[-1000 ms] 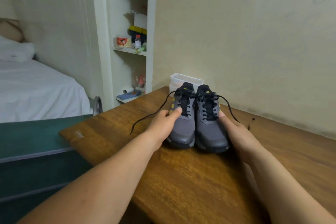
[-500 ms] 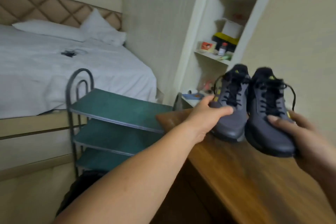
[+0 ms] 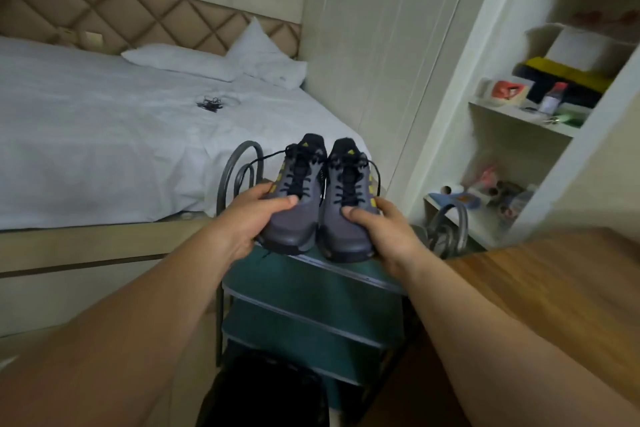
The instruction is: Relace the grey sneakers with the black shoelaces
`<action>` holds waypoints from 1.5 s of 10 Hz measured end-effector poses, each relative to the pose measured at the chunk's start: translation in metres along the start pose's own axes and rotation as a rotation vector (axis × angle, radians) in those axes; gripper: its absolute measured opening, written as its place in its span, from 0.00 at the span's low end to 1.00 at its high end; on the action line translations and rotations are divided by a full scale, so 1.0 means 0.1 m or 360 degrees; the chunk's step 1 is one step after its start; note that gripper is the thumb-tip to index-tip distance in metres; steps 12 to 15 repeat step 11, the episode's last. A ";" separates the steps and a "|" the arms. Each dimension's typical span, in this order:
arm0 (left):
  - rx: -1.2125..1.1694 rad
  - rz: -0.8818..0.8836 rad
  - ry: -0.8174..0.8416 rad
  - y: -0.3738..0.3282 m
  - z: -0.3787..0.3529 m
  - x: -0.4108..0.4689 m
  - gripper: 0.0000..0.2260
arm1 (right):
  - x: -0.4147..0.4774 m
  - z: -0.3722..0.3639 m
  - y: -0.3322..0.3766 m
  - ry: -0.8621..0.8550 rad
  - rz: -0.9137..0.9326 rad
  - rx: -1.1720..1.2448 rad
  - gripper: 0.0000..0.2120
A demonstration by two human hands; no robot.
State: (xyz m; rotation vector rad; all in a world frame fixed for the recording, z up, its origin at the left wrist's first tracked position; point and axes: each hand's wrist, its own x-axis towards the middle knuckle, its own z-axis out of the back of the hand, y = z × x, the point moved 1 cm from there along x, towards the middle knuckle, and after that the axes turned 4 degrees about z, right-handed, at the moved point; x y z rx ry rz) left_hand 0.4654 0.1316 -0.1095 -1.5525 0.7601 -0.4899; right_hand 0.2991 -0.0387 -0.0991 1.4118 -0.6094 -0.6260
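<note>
a: where are the grey sneakers [image 3: 346,225]?

b: side by side and touching, toes toward the person, held over the top shelf of the green shoe rack [image 3: 311,319], near its front edge. i cannot tell whether the soles rest on that shelf or hang just above it.

a: and the grip?

b: the left hand [image 3: 247,222] grasps the left shoe from its outer side, thumb laid across the upper just below the lacing. the right hand [image 3: 388,236] mirrors it on the right shoe. both are clasped on a shoe, neither loose.

a: why by the forefoot?

b: my guess is that it keeps the pair level and together. it also leaves the black shoelaces [image 3: 298,177] alone. they run through the eyelets, ends untied and trailing out to the sides.

a: so the relacing?

b: the eyelets look filled, so probably done. this reads as putting the pair away on the rack.

a: around it?

b: a bed [image 3: 104,149] with white sheets lies beyond the rack's left side. a wooden table [image 3: 554,288] has its corner to the right, and cluttered wall shelves [image 3: 519,114] stand behind that.
</note>
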 end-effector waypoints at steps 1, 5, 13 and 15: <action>0.0040 0.0047 -0.0047 0.08 0.09 0.33 0.09 | 0.23 -0.08 -0.21 -0.0043 -0.0091 0.0056 0.34; 0.0564 0.0055 0.0064 0.64 0.18 1.38 0.18 | 0.87 -0.12 -0.89 -0.0193 -0.0109 -0.0971 0.27; 0.1671 -0.0321 -0.0277 0.43 -0.18 0.98 0.25 | 0.46 -0.21 -0.46 -0.0273 0.0089 -0.1376 0.31; 0.1671 -0.0321 -0.0277 0.43 -0.18 0.98 0.25 | 0.46 -0.21 -0.46 -0.0273 0.0089 -0.1376 0.31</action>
